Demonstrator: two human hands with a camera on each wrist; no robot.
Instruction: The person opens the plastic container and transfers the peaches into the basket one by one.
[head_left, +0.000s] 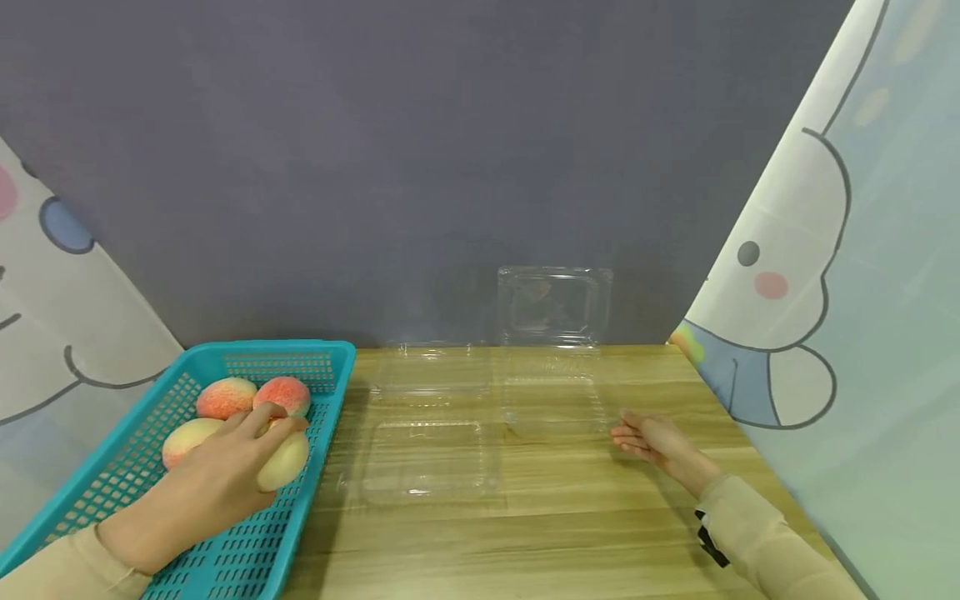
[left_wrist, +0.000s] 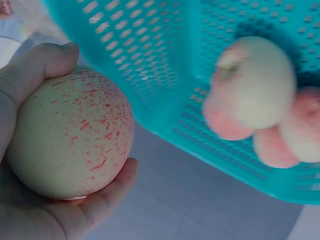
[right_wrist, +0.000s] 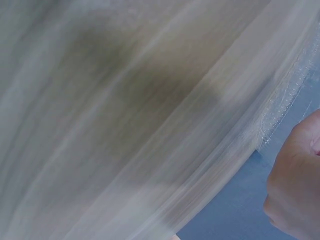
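Note:
My left hand [head_left: 225, 462] grips a pale peach [head_left: 283, 463] over the teal basket [head_left: 341, 367]. In the left wrist view, thumb and fingers wrap the sides of this red-flecked peach [left_wrist: 75, 135]. Other red and yellow peaches [head_left: 227, 398] lie together at the basket's far end. On the right, my right hand [head_left: 660, 446] hovers over the table with its fingers loosely bent and nothing held. Just left of its fingertips is a clear plastic clamshell box [head_left: 555, 400], whose lid [head_left: 555, 304] stands up against the grey backdrop.
A second clear clamshell box [head_left: 427, 458] lies open between the basket and the first box. The wooden table [head_left: 465, 550] ends at a grey cloth backdrop [head_left: 450, 167]. Cartoon-printed cloths [head_left: 885, 333] flank both sides.

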